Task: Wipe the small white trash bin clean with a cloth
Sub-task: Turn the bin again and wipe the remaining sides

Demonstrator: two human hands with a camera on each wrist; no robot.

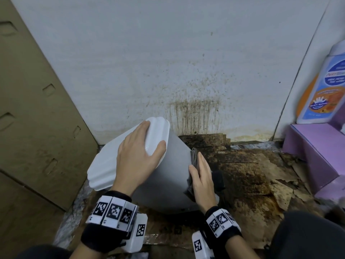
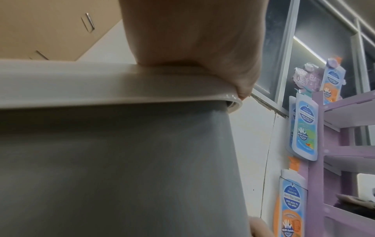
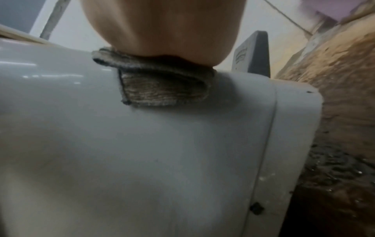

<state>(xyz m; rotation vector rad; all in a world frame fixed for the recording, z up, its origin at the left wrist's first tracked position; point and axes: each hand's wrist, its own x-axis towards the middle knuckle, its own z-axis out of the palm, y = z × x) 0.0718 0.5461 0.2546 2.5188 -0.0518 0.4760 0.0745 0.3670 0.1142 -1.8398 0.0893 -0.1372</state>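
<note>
The small white trash bin (image 1: 168,176) leans on the floor, its white lid (image 1: 110,157) turned up and to the left. My left hand (image 1: 138,152) lies spread on the lid, fingers straight and thumb at the lid's right edge (image 2: 233,96). Its grey-white side wall (image 2: 121,160) fills the left wrist view. My right hand (image 1: 201,176) presses flat on a folded grey-brown cloth (image 1: 194,156) against the bin's right side. The right wrist view shows the cloth (image 3: 162,86) pinned under the palm on the wall (image 3: 142,160), near the dark foot pedal (image 3: 253,54).
A brown cardboard panel (image 1: 37,128) stands at the left. The white wall (image 1: 194,113) behind the bin is stained. Dirty, wet cardboard (image 1: 252,174) covers the floor. At the right is a purple shelf unit (image 1: 313,146) with soap pouches (image 1: 326,86).
</note>
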